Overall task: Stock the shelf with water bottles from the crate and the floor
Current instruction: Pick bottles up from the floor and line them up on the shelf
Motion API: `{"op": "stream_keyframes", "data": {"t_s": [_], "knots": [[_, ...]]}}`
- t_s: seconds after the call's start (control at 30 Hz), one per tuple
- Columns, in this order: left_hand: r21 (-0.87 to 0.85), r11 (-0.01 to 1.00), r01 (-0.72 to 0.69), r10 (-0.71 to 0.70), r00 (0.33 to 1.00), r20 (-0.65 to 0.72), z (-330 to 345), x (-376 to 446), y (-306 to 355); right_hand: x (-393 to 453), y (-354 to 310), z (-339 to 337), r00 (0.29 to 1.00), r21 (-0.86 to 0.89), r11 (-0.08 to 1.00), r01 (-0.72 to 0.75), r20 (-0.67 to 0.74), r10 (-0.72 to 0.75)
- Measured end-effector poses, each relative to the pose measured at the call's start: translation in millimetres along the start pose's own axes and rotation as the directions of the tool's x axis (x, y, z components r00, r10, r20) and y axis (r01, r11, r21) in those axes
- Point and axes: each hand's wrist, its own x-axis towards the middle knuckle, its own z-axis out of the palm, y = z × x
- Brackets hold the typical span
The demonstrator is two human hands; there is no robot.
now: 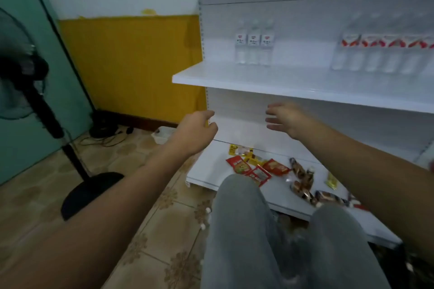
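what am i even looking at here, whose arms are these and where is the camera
This is one picture from a wide-angle camera worn on a person's head, looking forward and down, so the two arms reaching in are the wearer's own. The grey shapes at the bottom are their knees.

The left hand and right hand are stretched out in front of a white shelf unit. Both look empty; the picture is blurred, so finer detail is unclear.

On the middle shelf stand three small water bottles and, further right, a row of larger bottles. Snack packets lie scattered on the bottom shelf. A standing fan is at the left.
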Motion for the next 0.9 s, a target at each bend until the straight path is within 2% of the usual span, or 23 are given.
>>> {"op": "stream_keyframes", "data": {"t_s": [0.1,0.23,0.4,0.53,0.7,0.9], "knots": [[0.012,0.997,0.071,-0.070,0.996,-0.055,-15.7,-9.0,0.4,5.4,3.0,21.3,0.994,0.012,1.000,0.010,0.108,-0.011],[0.021,0.990,0.136,-0.135,0.990,-0.038,-7.3,-13.7,1.4,5.1,31.6,31.1,0.980,-0.016,1.000,-0.024,0.195,0.026],[0.048,0.993,0.109,-0.110,0.993,0.037,33.6,-10.2,7.9,12.1,85.1,23.8,0.965,-0.040,0.989,-0.140,0.217,0.146],[-0.005,0.990,0.141,-0.139,0.981,0.132,81.5,6.6,-13.4,27.4,123.7,24.7,0.953,-0.130,0.967,-0.219,0.184,0.240],[-0.039,0.970,0.239,-0.211,0.913,0.350,166.9,41.4,-67.9,65.7,196.3,33.0,0.917,-0.192,0.916,-0.353,0.125,0.379],[-0.025,0.942,0.335,-0.266,0.788,0.556,279.7,73.8,-130.3,104.5,341.1,32.2,0.846,-0.490,0.741,-0.459,0.014,0.533]]}}
